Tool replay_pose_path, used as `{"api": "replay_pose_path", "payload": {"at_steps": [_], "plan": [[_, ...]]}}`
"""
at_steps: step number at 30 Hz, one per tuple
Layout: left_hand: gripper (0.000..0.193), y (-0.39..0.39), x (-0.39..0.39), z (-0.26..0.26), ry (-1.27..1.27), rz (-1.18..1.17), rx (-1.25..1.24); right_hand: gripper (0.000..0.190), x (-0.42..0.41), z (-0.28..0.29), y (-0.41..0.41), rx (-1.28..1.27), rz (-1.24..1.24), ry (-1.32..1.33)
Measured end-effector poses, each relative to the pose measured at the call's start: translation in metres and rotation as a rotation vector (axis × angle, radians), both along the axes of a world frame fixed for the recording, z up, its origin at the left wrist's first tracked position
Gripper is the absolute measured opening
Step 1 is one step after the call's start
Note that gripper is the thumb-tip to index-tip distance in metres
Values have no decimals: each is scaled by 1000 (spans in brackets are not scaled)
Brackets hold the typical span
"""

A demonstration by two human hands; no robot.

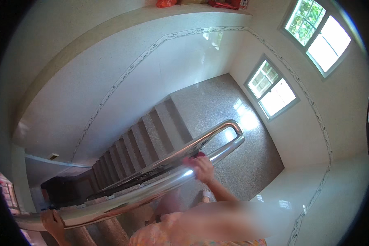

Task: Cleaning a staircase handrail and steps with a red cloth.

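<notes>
A polished stainless-steel handrail [132,203] runs up from the lower left and bends back in a rounded loop at the landing. My left hand [53,222] is wrapped over its lower-left stretch. Farther up the same tube, my right hand [204,169] presses a red cloth [191,161] against the metal. Part of that cloth is hidden beneath my fingers. The returning steel rail [178,153] slants down beyond my right hand. A shoe [206,193] shows under my right forearm.
Granite-like steps [147,132] descend to the left beyond the rail, from a speckled landing [203,98]. Other steps [104,233] lie below my left side. Windows [272,89] are set in the tiled wall. Red bags [224,4] rest on the high ledge [135,18].
</notes>
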State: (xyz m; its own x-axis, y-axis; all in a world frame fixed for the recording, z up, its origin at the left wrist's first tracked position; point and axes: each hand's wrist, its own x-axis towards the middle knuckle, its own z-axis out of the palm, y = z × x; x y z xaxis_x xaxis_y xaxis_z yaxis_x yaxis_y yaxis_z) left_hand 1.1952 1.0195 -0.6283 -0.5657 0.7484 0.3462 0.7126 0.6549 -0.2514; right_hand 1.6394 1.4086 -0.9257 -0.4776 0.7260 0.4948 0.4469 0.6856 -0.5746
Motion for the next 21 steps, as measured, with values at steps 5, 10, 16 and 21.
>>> {"api": "replay_pose_path", "payload": {"at_steps": [5,10,16,21], "plan": [[23,67,83,-14,167,-111,143,34,56,-26,60,-106,2,-47],[24,147,151,-66,176,-159,239,32,96,-50,100,-201,-36,-15],[35,148,155,-80,188,42,230,20,-13,17,-10,-316,-68,124],[35,170,153,-89,227,17,273,54,-95,84,-89,264,395,-39]]}}
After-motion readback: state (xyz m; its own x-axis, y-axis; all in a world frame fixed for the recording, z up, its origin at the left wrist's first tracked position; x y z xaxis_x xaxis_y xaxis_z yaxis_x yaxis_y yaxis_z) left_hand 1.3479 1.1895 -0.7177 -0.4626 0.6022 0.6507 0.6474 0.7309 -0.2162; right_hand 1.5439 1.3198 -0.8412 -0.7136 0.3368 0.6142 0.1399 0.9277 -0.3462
